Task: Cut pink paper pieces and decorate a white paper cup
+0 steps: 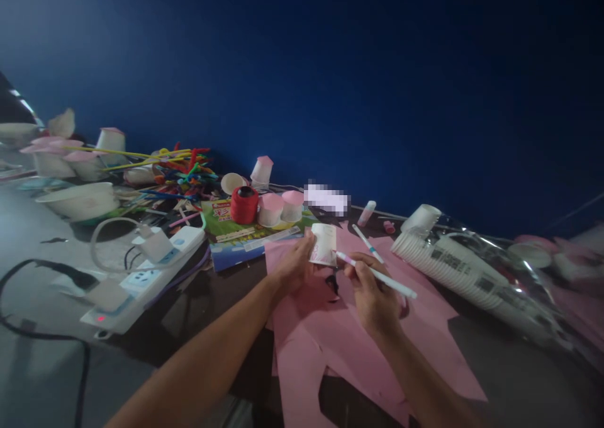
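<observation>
Well, my left hand [298, 265] pinches the cup [323, 242] by its side, while my right hand [374, 297] grips the pen [389, 281], above the pink paper [299, 352]. Light and thin, the cup likely dents if squeezed; near its rim seems firmest.

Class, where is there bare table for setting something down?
Dark tabletop shows between the white plastic power strip and left forearm, and between the pink paper and plastic-wrapped white cups. The back left is crowded with multicoloured fuzzy craft stems.
</observation>
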A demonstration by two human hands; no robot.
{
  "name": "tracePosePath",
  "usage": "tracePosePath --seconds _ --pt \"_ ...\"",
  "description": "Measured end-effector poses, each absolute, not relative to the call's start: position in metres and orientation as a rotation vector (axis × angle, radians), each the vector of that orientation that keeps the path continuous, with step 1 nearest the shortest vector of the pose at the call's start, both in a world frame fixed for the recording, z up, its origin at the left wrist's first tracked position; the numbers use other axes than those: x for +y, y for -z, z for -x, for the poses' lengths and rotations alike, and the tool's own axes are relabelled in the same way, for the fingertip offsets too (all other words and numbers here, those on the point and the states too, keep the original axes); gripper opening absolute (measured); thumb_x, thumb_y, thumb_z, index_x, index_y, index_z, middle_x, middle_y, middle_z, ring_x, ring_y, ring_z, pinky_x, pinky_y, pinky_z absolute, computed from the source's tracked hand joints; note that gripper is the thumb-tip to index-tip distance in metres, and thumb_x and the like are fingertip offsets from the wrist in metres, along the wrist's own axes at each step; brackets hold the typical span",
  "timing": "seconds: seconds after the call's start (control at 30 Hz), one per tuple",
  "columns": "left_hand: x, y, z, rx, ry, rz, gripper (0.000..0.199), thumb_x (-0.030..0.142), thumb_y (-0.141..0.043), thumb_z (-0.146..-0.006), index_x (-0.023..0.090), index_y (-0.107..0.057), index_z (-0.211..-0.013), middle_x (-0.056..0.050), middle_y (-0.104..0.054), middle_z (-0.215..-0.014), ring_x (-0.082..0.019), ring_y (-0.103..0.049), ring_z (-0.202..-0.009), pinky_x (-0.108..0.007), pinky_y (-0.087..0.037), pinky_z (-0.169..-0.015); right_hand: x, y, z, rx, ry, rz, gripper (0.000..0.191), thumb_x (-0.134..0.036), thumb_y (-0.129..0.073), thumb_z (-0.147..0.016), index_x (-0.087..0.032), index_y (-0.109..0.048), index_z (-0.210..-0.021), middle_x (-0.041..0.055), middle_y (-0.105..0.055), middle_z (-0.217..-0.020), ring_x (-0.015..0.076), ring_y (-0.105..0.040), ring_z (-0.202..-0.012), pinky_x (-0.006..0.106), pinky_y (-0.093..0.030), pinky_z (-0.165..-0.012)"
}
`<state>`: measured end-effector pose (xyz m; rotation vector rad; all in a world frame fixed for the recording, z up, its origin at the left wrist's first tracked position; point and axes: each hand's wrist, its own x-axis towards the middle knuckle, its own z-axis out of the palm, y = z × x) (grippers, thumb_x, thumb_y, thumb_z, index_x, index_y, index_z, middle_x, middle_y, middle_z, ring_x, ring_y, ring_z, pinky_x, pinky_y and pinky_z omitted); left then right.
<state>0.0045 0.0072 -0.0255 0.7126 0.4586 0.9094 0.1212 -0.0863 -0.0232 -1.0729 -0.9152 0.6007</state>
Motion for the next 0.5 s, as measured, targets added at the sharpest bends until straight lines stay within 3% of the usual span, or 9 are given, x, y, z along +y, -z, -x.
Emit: tracePosePath --seconds 0.5 --pt "0.0061 0.0208 -0.0032 0.459 -0.912 -0.731 0.035 0.05 -0.06 -0.085 0.016 -0.063 -0.094 -0.007 -0.07 -0.087 -0.02 -0.067 -0.08 -0.03 -0.052 -0.076 -0.0841 0.0235 -0.1192 -0.855 -0.595 1.097 0.025 -0.044 -0.063 -0.083 -0.02 -0.066 -0.088 -0.0021 -0.058 -0.065 0.0152 -0.056 -0.065 0.033 -0.05 -0.071"
